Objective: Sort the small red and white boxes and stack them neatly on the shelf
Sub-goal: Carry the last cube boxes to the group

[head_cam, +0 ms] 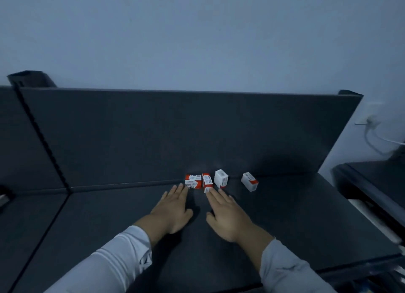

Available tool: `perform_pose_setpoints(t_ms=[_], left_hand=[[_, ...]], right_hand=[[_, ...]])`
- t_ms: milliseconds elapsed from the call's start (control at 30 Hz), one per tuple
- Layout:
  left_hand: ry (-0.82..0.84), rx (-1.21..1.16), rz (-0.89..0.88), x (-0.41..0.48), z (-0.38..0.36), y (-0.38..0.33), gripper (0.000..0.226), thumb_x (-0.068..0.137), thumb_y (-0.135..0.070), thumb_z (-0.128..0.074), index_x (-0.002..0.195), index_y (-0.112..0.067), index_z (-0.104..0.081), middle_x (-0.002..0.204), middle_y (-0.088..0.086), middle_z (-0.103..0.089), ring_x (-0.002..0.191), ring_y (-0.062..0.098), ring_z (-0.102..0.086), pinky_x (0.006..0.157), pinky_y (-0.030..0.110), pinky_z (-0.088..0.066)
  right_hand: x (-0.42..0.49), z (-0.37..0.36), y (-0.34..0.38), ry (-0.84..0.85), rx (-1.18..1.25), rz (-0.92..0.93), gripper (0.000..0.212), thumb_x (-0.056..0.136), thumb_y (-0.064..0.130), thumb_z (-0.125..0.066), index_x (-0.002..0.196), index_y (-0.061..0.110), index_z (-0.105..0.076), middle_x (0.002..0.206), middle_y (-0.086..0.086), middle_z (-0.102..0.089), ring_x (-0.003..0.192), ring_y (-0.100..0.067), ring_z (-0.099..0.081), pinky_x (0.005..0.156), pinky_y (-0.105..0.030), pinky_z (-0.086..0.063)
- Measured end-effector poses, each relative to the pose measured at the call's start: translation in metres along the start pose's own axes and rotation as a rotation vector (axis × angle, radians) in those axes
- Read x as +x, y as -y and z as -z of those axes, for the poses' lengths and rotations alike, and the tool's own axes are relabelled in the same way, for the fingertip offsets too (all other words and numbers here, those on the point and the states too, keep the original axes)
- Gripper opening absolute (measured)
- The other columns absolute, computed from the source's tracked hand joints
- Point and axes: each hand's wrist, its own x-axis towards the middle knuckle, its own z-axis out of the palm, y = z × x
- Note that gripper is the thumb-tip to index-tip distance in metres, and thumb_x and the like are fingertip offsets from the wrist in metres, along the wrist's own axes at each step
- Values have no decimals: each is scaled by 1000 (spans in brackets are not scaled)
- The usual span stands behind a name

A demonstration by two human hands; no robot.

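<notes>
Two pale sleeves, the left sleeve (114, 260) and the right sleeve (289, 270), enter from the bottom edge and lead to both hands, which lie palm down on the dark shelf (285, 227).

Left hand (173, 207): grip spread and flat, fingers straight and close together, thumb out to the side, holding nothing. Its fingertips reach the lower left corner of the leftmost box (193, 181).

Right hand (228, 214): grip likewise spread and flat, holding nothing. Its index fingertip lies at the white end flap of the second box (207, 181). Whether either hand actually touches its box cannot be told.

Four small red and white boxes form a loose row at the rear of the shelf, along the foot of the upright back panel (175, 128); all four rest singly on the shelf.
- Leftmost box: lying on a long side, its printed red and white face toward the camera.
- Second box: just beside the first, narrower in outline, slightly tilted, red at the top.
- Third box (221, 178): near the second but apart from it, mostly white, turned at an angle.
- Rightmost box (249, 181): well apart from the other three, tilted, white with a red band.

Surroundings: a neighbouring shelf section (28, 216) joins at the left along a dark seam. A pale wall (197, 30) rises behind the panel. At far right a pale cable (372, 128) hangs on the wall above a dark object (372, 183) of uncertain kind.
</notes>
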Motion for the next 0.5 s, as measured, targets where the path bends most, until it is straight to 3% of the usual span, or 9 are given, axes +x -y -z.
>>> perform_pose_setpoints(t_ms=[367, 500], left_hand=[[-69, -11, 94, 37, -4, -16, 74, 97, -33, -40, 156, -13, 0, 164, 4, 6, 151, 20, 6, 122, 37, 3], [-190, -15, 101, 50, -4, -19, 69, 94, -30, -46, 154, -15, -16, 160, 5, -18, 147, 23, -17, 121, 34, -11]], right_hand=[[45, 5, -31, 36, 26, 137, 65, 104, 36, -33, 157, 15, -2, 165, 3, 8, 151, -18, 7, 123, -31, -1], [56, 1, -35, -8, 119, 182, 60, 102, 34, -39, 155, 17, -17, 164, 4, -1, 150, -19, -10, 121, -32, -19]])
